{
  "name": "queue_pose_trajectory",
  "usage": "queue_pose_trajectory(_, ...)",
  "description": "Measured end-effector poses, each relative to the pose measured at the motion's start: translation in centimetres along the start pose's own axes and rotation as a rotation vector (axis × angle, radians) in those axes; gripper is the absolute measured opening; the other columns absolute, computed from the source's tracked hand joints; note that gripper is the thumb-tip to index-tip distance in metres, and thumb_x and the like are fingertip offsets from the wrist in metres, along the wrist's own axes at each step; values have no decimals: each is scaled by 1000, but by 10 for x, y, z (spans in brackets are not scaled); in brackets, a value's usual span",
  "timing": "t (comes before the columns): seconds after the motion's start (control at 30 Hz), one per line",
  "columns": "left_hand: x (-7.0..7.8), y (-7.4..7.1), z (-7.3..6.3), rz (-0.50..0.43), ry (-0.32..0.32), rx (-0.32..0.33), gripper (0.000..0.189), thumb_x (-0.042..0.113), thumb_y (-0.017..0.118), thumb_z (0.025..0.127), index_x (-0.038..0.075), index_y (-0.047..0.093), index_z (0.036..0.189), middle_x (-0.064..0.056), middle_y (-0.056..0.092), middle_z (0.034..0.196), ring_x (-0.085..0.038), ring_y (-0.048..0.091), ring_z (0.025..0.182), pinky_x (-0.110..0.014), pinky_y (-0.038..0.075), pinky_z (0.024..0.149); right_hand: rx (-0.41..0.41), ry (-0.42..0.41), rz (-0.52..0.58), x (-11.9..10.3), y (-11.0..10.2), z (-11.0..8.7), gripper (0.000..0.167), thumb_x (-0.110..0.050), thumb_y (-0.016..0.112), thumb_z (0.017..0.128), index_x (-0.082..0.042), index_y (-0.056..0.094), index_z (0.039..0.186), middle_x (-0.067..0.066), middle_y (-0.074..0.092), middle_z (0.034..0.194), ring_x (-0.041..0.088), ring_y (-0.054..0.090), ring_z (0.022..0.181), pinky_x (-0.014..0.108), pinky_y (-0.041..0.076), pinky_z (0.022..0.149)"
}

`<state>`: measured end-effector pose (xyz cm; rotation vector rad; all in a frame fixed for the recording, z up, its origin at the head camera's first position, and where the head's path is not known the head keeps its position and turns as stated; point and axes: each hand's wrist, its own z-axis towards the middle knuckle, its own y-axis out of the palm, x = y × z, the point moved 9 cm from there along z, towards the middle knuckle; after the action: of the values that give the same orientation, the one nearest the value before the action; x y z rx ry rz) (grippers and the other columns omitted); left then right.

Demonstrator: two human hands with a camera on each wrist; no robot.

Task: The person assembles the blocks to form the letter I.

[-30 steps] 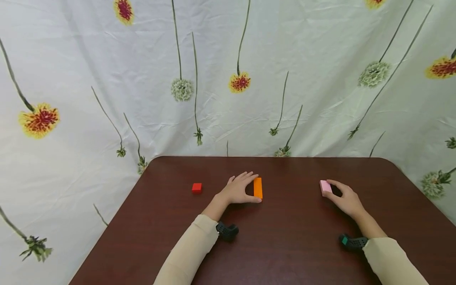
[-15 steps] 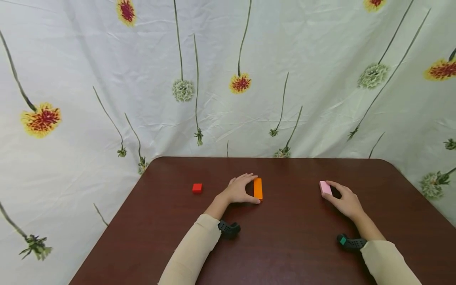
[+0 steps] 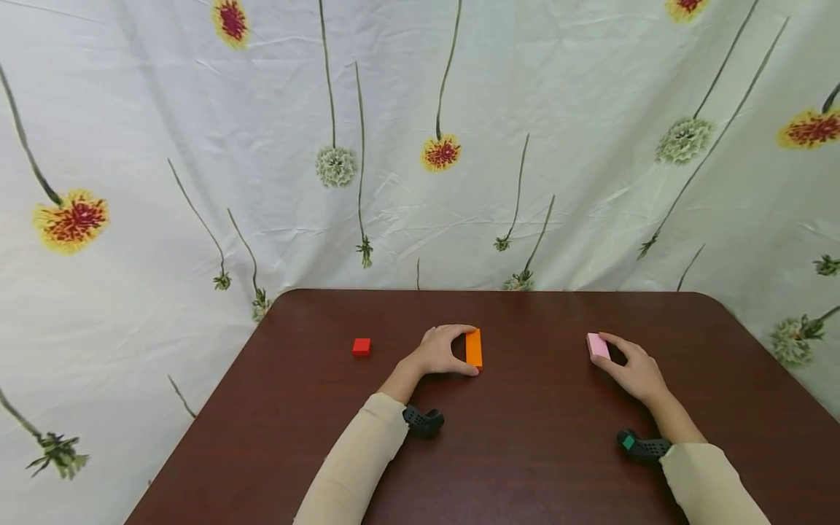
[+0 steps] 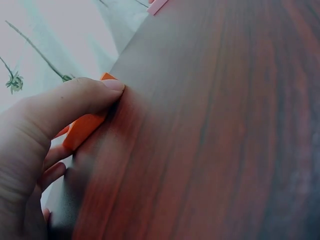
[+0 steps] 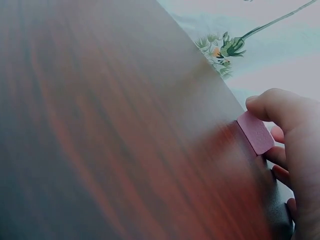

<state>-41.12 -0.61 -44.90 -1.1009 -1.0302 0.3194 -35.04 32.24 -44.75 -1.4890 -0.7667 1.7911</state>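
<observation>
An orange rectangular block [image 3: 474,348] lies lengthwise on the dark wooden table, left of the middle of the far half. My left hand [image 3: 438,355] pinches it by its two ends, thumb at the near end and fingers at the far one. In the left wrist view the thumb covers part of the orange block [image 4: 85,130]. Farther right, my right hand [image 3: 636,370] holds a smaller pink block [image 3: 598,346] between thumb and fingers. The right wrist view shows the pink block [image 5: 255,133] low at the tabletop, its far side hidden by the hand.
A small red block [image 3: 362,347] sits on the table [image 3: 525,437] to the left of my left hand. Behind the table's far edge hangs a white cloth [image 3: 394,204] printed with flowers. Dark bands with cameras are on both wrists.
The fingers of my left hand have drawn in to the far end of the orange block. Both blocks stay in place on the table; the view shifts slightly.
</observation>
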Motion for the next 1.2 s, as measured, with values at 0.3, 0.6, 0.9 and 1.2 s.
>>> queue_pose_trajectory(0.3, -3, -1, 0, -28, -5, 15, 82, 48, 79, 75, 21, 46, 146, -2, 47, 146, -28, 37, 134, -53, 18, 112, 5, -13, -6, -3, -2, 3, 68, -44, 60, 94, 0, 43, 143, 36, 37, 142, 53, 33, 129, 69, 28, 98)
queue_pose_trajectory(0.6, -2, -3, -2, -60, -8, 50, 81, 48, 79, 75, 20, 49, 144, -1, 48, 145, -28, 39, 132, -54, 18, 111, -2, 0, -7, -1, 1, 2, 70, -45, 60, 94, 0, 42, 144, 36, 36, 142, 54, 33, 129, 69, 28, 98)
queue_pose_trajectory(0.9, 7, -11, -6, -44, 21, 139, 79, 49, 78, 76, 19, 50, 143, -1, 49, 144, -27, 40, 131, -54, 21, 110, 0, -2, 5, 0, 1, 1, 69, -45, 60, 94, 0, 42, 144, 36, 37, 143, 53, 34, 129, 68, 29, 99)
queue_pose_trajectory(1.2, 23, -17, -13, -18, 37, 188, 79, 50, 78, 75, 18, 51, 142, 0, 51, 142, -26, 42, 130, -56, 23, 108, 7, -9, 7, -1, -2, 1, 68, -44, 61, 94, 1, 43, 143, 36, 38, 142, 54, 34, 129, 68, 28, 98)
